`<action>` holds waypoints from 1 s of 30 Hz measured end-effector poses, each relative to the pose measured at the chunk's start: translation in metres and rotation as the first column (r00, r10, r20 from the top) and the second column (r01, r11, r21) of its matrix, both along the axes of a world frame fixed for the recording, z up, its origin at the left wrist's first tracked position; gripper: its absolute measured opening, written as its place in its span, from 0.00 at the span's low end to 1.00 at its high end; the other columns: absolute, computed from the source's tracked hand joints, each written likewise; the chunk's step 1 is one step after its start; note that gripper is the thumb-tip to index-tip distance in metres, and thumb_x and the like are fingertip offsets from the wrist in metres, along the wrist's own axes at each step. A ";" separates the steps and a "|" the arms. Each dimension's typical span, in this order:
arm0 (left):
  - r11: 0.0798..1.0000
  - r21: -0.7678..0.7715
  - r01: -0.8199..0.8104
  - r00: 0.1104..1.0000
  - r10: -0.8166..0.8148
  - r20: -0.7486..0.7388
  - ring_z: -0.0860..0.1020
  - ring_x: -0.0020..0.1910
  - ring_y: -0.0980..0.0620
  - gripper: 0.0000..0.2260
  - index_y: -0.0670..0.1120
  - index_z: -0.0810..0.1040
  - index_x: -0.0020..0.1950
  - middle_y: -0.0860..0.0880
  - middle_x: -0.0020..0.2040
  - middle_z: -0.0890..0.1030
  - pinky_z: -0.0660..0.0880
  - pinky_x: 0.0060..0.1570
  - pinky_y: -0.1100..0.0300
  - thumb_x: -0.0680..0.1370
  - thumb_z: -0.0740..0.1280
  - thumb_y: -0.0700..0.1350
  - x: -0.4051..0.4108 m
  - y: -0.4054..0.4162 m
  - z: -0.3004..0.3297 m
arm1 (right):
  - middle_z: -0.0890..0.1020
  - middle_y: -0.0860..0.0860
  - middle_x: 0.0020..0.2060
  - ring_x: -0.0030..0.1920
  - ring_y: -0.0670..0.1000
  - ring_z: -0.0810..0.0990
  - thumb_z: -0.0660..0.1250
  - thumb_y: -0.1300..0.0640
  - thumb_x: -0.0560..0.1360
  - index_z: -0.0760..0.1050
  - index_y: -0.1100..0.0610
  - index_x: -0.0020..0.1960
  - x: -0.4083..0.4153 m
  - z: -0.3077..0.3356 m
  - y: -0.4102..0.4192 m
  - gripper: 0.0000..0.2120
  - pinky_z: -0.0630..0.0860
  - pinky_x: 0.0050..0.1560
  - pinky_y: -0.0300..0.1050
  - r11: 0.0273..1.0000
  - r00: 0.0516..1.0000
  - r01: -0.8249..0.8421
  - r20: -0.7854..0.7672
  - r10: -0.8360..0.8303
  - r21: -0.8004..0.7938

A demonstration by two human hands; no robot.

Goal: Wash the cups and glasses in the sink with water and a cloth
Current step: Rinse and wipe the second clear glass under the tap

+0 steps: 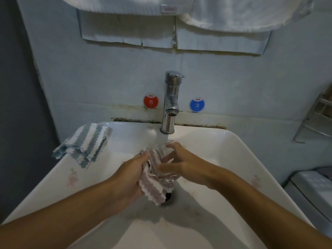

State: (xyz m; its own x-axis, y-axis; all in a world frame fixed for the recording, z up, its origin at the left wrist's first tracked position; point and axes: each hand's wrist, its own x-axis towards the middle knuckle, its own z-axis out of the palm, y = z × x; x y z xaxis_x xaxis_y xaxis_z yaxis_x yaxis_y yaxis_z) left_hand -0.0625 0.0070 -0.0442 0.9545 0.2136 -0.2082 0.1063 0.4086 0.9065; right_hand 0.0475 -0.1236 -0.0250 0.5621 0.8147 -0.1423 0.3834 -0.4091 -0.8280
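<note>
A clear glass (166, 176) lies tilted over the middle of the white sink (224, 146), its mouth toward the tap. My right hand (181, 163) grips the glass from the right, fingers curled round its wall. My left hand (133, 174) holds a pink-and-white striped cloth (152, 184); part of the cloth is pushed into the glass and the rest hangs down over the drain (168, 197). The chrome tap (170, 105) stands behind, and I see no water running from it.
A blue-and-white striped cloth (86, 144) is draped over the sink's back left rim. Red (150, 101) and blue (197, 104) round stickers flank the tap on the wall. White towels (224, 13) hang overhead. A metal rack (316, 119) is at the right.
</note>
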 end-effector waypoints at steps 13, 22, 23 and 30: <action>0.982 -0.186 -0.024 1.000 0.023 -0.007 0.81 0.57 0.40 0.22 0.42 0.75 0.67 0.40 0.59 0.82 0.77 0.55 0.45 0.85 0.50 0.52 0.003 -0.002 0.004 | 0.72 0.44 0.54 0.48 0.44 0.74 0.79 0.39 0.63 0.69 0.49 0.66 -0.006 -0.001 0.005 0.38 0.76 0.48 0.38 0.970 0.848 0.186 0.472 -0.239 0.157; 0.947 -0.310 -0.080 0.995 0.057 -0.082 0.78 0.62 0.39 0.21 0.36 0.76 0.66 0.36 0.61 0.80 0.69 0.66 0.45 0.81 0.54 0.46 0.000 0.009 0.005 | 0.78 0.45 0.55 0.55 0.43 0.78 0.83 0.54 0.62 0.71 0.48 0.64 -0.015 -0.001 0.007 0.35 0.77 0.56 0.35 0.886 0.951 0.027 0.260 -0.165 0.464; 0.946 -0.313 -0.088 0.994 0.061 -0.096 0.77 0.63 0.39 0.21 0.36 0.76 0.67 0.36 0.61 0.80 0.69 0.66 0.45 0.81 0.54 0.46 0.000 0.010 0.004 | 0.78 0.46 0.55 0.56 0.44 0.79 0.83 0.55 0.62 0.71 0.49 0.64 -0.014 -0.002 0.007 0.35 0.78 0.57 0.37 0.879 0.956 0.019 0.249 -0.156 0.476; 0.958 -0.244 -0.153 0.984 0.124 -0.127 0.82 0.51 0.39 0.19 0.35 0.81 0.57 0.36 0.54 0.83 0.75 0.53 0.48 0.79 0.56 0.46 0.002 0.002 0.007 | 0.78 0.43 0.55 0.54 0.42 0.79 0.83 0.50 0.62 0.70 0.49 0.65 -0.008 -0.001 0.005 0.36 0.78 0.54 0.35 0.882 0.928 0.085 0.285 -0.239 0.463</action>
